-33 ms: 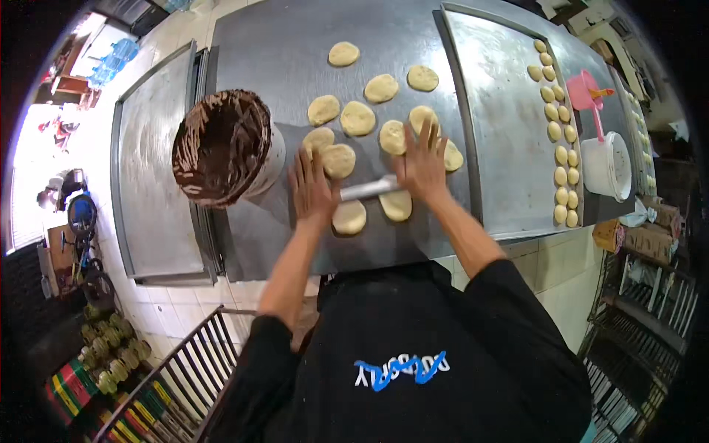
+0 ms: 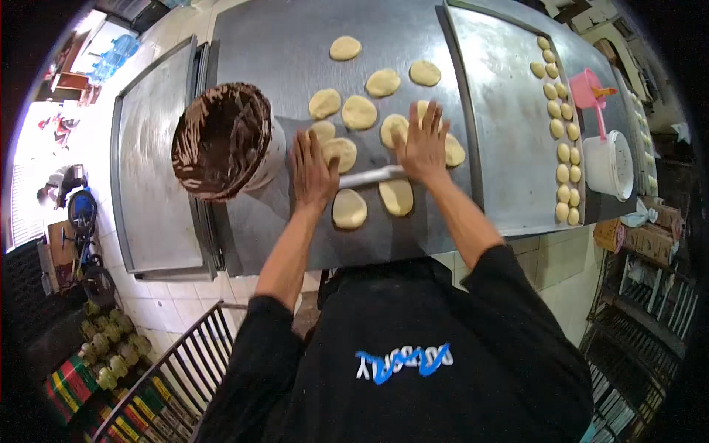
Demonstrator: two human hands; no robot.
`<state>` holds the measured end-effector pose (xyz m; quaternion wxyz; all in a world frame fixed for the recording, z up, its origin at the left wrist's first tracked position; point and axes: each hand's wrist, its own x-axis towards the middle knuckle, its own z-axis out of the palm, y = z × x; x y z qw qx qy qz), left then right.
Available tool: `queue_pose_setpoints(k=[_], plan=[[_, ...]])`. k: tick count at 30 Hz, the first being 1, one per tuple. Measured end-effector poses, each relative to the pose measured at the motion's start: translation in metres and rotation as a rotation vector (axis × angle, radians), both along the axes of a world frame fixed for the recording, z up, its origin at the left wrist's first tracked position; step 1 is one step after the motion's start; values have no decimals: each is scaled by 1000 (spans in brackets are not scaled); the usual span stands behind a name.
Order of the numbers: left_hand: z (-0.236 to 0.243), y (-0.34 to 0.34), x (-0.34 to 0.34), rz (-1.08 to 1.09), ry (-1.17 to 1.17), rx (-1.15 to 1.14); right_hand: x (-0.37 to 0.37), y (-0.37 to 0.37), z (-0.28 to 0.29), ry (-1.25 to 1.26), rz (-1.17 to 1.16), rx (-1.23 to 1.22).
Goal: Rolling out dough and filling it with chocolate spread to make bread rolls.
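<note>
My left hand [image 2: 313,173] and my right hand [image 2: 422,153] lie flat with fingers stretched forward. Their palms rest over the two ends of a pale rolling pin [image 2: 369,177], whose middle shows between them. Just on my side of the pin lie two flattened dough pieces, one at left [image 2: 349,210] and one at right [image 2: 396,198]. Beyond it, several more flat dough rounds [image 2: 359,112] are spread over the dark metal table [image 2: 281,37]. My left fingers are over the edges of two of these rounds; my right fingers partly cover two others.
Left of my hands stands a white bucket [image 2: 272,159], its inside coated in dark brown. Empty metal trays [image 2: 159,162] lie farther left. On the right, a tray [image 2: 509,148] carries rows of small dough balls [image 2: 563,173], beside a pink jug [image 2: 586,90] and white tub [image 2: 607,166].
Both hands and the rolling pin have moved slightly away from me. More of the two near dough pieces shows. The whole view has shifted a little.
</note>
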<state>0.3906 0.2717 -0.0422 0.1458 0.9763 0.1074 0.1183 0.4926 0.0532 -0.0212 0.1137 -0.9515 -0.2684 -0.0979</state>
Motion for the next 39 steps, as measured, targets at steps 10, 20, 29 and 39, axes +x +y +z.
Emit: queue_pose_setpoints(k=[10,20,29,39], plan=[[53,3,-155,-372,785,-617,-129,-88,20,654,416,-433],[42,-51,-85,94,327,-646,-98,-2,16,685,-248,296],[141,-7,81,-18,-269,-249,-58,-65,82,911,-331,672],[57,-166,347,-585,49,-403,-58,-285,34,399,-1158,943]])
